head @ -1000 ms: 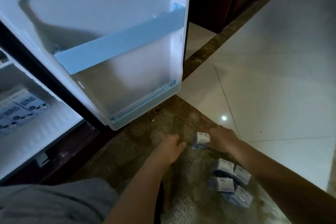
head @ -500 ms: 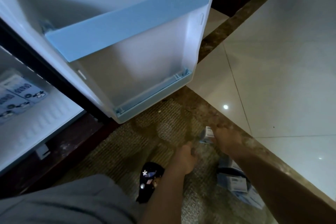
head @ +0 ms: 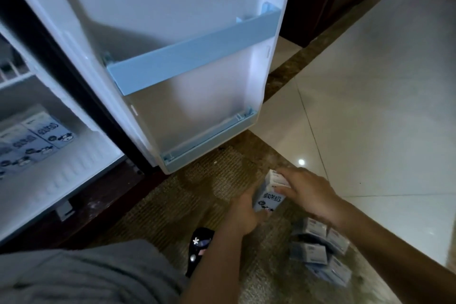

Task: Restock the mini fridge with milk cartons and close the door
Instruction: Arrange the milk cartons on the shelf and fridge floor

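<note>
One milk carton (head: 270,196), slightly tilted, held between both hands at about five o'clock in the view, over the brown mat (head: 192,195); touching the mat or lifted, cannot tell. At the carton's eight o'clock, the left hand (head: 243,213), grip curled round its lower left side. At its two o'clock, the right hand (head: 308,192), grip closed over the white top and right side, fingers (head: 290,190) laid across the upper face. Down at five o'clock from the held one, several loose cartons (head: 318,248) heaped on the mat, partly behind the right forearm. At twelve o'clock, the mini fridge door (head: 172,20) swung wide, a pale blue rail (head: 195,55) across it. At nine o'clock, the fridge interior (head: 74,180), with flat-lying cartons (head: 34,139) side by side. At six o'clock, a dark slipper (head: 198,247) beside grey cloth (head: 74,274). At three o'clock, glossy tiles (head: 370,118).
</note>
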A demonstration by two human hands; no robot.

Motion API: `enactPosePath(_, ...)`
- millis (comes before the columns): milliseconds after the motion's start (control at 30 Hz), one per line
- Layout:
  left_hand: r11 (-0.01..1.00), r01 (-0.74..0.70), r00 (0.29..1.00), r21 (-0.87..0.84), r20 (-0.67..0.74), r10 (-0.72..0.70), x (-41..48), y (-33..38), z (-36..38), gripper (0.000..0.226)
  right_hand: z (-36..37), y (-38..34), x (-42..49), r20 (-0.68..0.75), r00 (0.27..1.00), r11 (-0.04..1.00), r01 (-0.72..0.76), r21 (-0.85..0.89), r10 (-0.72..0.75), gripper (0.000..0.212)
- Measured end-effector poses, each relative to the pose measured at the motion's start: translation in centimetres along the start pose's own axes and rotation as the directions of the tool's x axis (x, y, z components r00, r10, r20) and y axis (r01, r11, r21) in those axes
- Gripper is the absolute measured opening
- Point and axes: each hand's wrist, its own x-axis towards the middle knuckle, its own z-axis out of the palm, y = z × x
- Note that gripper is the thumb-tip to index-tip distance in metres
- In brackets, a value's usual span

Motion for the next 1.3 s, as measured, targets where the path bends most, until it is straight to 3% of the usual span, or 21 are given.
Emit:
enactPosePath(133, 1.0, -0.019, 0.999, -0.011, 0.03, 0.019, -1.4, 2.2, -2.0, 0.052, -4.1, -1.7, -1.3, -0.038, 0.997, 0.997, 0.071, -0.022, -0.072, 0.033)
enactPosePath(267, 0.999, -0.043, 0.998, -0.018, -0.04, 0.042, -2.8, 4.7, -3.8, 0.046, -7.4, -3.5, -2.5, -0.109, 0.988, 0.994, 0.112, 0.014, -0.11, 0.034)
enactPosePath(433, 0.986, -0.169, 0.982, 0.013, -0.08, 0.169, -4.7, 7.5, -7.8, 0.033, -11.0, -6.1, -3.4, -0.23, 0.955, 0.964, 0.223, 0.143, -0.187, 0.029)
enactPosePath(567, 0.956, -0.261, 0.962, 0.136, -0.051, 0.27, -7.1, 10.1, -11.2, 0.033, -13.7, -8.9, -3.7, -0.331, 0.911, 0.918, 0.328, 0.224, -0.245, 0.025)
enactPosePath(800, 0.886, -0.381, 0.863, 0.263, -0.243, 0.443, -12.1, 13.0, -16.7, 0.03, -17.6, -15.8, -5.1, -0.531, 0.804, 0.862, 0.447, 0.238, -0.269, 0.031)
enactPosePath(1033, 0.839, -0.209, 0.76, 0.502, -0.457, 0.462, -18.1, 13.1, -21.9, 0.031, -19.0, -22.9, -5.9, -0.579, 0.761, 0.933, 0.36, 0.005, -0.291, 0.054)
enactPosePath(1133, 0.792, -0.088, 0.663, 0.604, -0.558, 0.499, -20.9, 12.5, -23.1, 0.033, -19.1, -26.0, -5.7, -0.563, 0.757, 0.913, 0.408, 0.012, -0.331, 0.055)
enactPosePath(1300, 0.812, -0.028, 0.557, 0.583, -0.666, 0.497, -24.0, 10.7, -25.8, 0.033, -19.1, -31.6, -5.7, -0.557, 0.733, 0.86, 0.506, 0.063, -0.39, 0.044)
